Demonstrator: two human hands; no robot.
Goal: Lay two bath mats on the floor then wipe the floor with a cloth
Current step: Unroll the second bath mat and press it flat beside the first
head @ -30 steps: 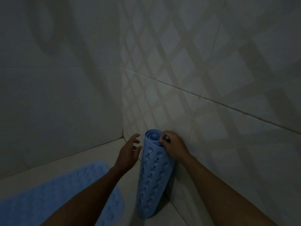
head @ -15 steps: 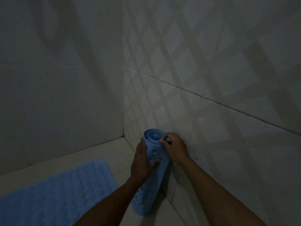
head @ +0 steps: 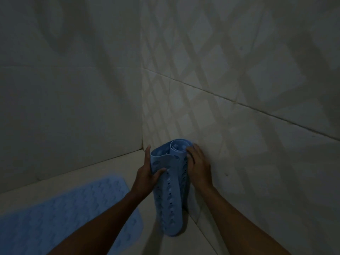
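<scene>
the rolled mat (head: 170, 190) stands on end in the far right corner against the wall (head: 239, 126). the left hand (head: 147, 173) pinches its loose flap and the right hand (head: 197, 166) grips the coil. it looks soft, floppy rubber, probably light; best held at the flap edge. dim light hides its underside, and no cloth is in view. a flat mat (head: 64, 214) lies near left.

Both bare forearms reach forward and up from the bottom edge, converging toward the middle. The left hand (head: 147, 173) is turned palm inward, its thumb hooked across the front of the rolled mat (head: 170, 190) and its fingers behind the loose flap, gripping it. The right hand (head: 199, 166) lies back-up on the roll's right side, fingers curled over its top edge.
</scene>
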